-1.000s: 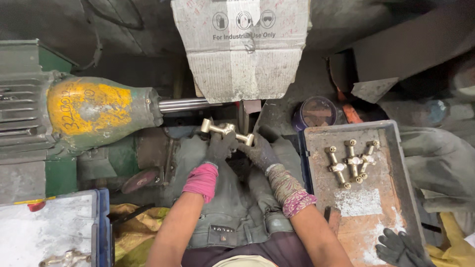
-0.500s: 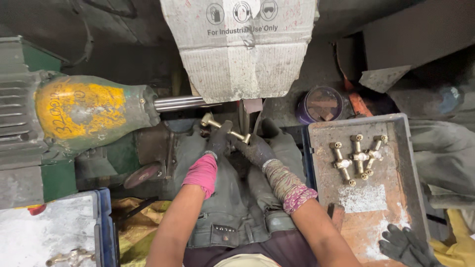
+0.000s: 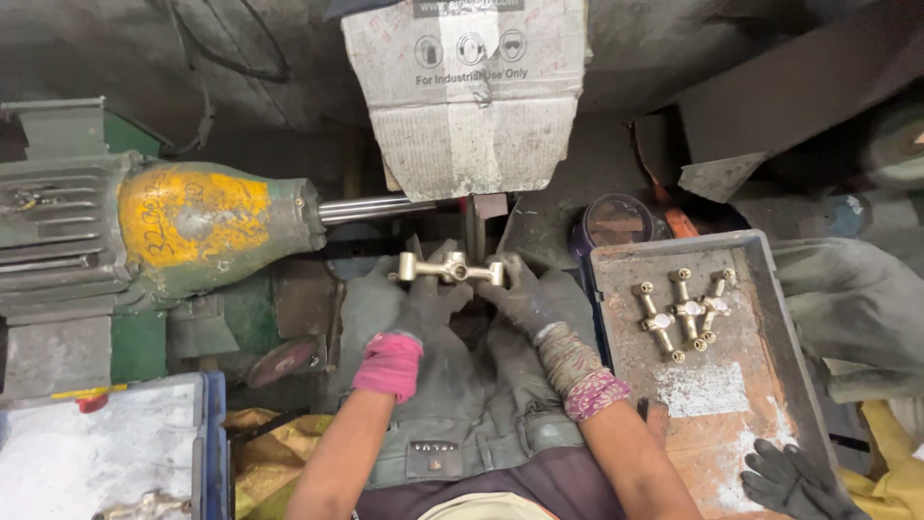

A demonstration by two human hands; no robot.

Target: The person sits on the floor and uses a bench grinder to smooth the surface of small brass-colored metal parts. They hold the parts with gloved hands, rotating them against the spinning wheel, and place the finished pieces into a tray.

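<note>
Both hands w/ dark gloves pinch one brass fitting [image 3: 450, 270] from opposite ends, at about 12 o'clock from the lap, just below the wheel and shaft [image 3: 377, 208] of the grinder. Left hand [image 3: 421, 306], pink cuff, has fingers closed on the fitting's left part; right hand [image 3: 527, 297], patterned cuff, is closed on its right end. Two-end hold likely keeps the piece level and steady near the spinning wheel; can't tell if it's touching the wheel yet, since the cardboard guard [image 3: 472, 96] hides that spot.

Fitting: pale yellow brass, short bar lying crosswise, w/ a round hub mid-length and stubby ends. Looks matte, not shiny; finer detail too small to tell.

Motor [image 3: 183, 231], green w/ yellow patch, sits at 9–10 o'clock, shaft running right toward the wheel. The guard hangs at 12 o'clock over the wheel, prob. to catch dust and sparks.

Tray [image 3: 760, 385] at 3 o'clock, near the right hand, holds a few more similar fittings [image 3: 683, 313] in a bunch at its far end, near reach. A spare glove [image 3: 789, 477] lies at 4–5 o'clock on the tray's near corner. Blue bin [image 3: 207, 433] at 8 o'clock, dusty white inside, w/ one brass piece [image 3: 144, 504] at its near edge.
</note>
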